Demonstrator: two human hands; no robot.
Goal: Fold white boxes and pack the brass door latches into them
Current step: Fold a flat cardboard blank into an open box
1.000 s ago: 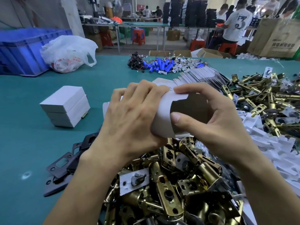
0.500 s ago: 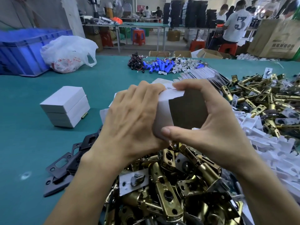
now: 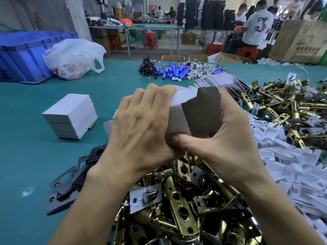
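Both my hands hold one white box (image 3: 178, 117) in the air above a heap of brass door latches (image 3: 178, 206). My left hand (image 3: 141, 131) wraps over its left end with curled fingers. My right hand (image 3: 228, 137) grips the right end, thumb pressing under the box, and a grey-brown flap (image 3: 203, 114) stands up at that end. More brass latches (image 3: 283, 106) are spread at the right. Two finished white boxes (image 3: 70, 115) lie stacked on the green table (image 3: 26, 147) at the left. What is inside the held box is hidden.
Flat white box blanks (image 3: 290, 167) pile up at the right. Black strike plates (image 3: 70, 179) lie left of the latch heap. Blue cylinders with wires (image 3: 173, 71), a white plastic bag (image 3: 74, 57) and a blue crate (image 3: 23, 55) sit at the back. People work at tables behind.
The box has been turned and squeezed between my hands. The grey-brown flap has risen more upright, and my right thumb has slid under the box toward my left hand.
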